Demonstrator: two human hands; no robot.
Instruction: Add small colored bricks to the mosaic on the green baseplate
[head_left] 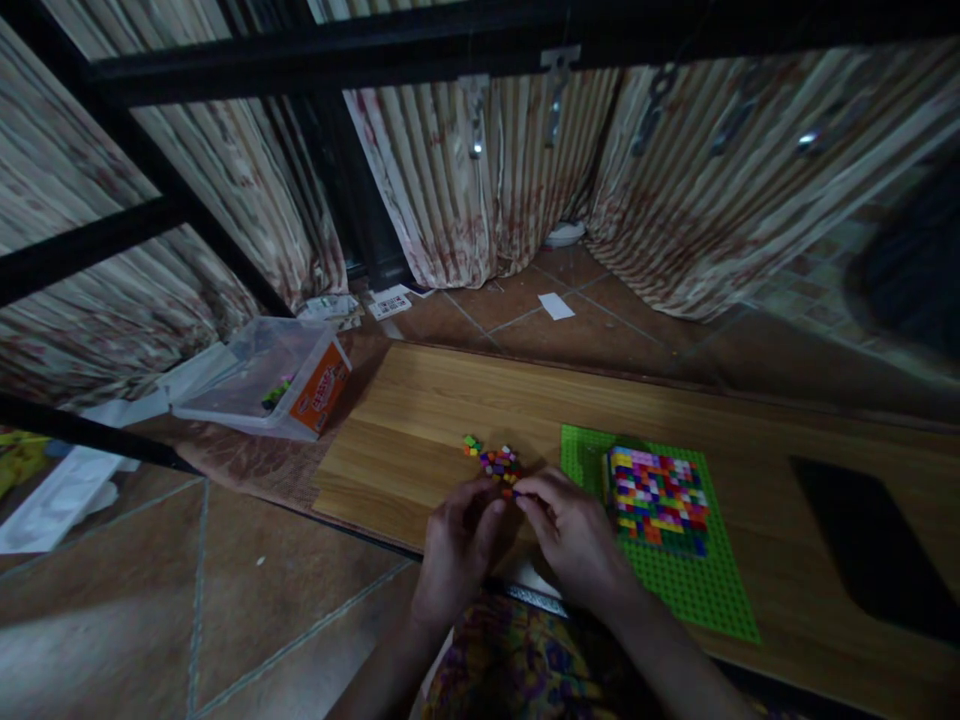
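My left hand (456,548) and my right hand (571,535) meet at the near edge of a wooden board (420,420), fingers curled and pinched together around small coloured bricks too small to name apart. Just beyond the fingertips lies a small heap of loose coloured bricks (498,461). To the right lies a green baseplate (716,595) carrying a multicoloured block of stacked bricks (658,495), a little right of my right hand.
A clear plastic tub with an orange label (289,385) lies tipped on the floor at the left. A dark flat rectangle (862,540) lies on the board's right side. Striped curtains (480,190) and black metal bars (150,200) stand behind; papers litter the tiled floor.
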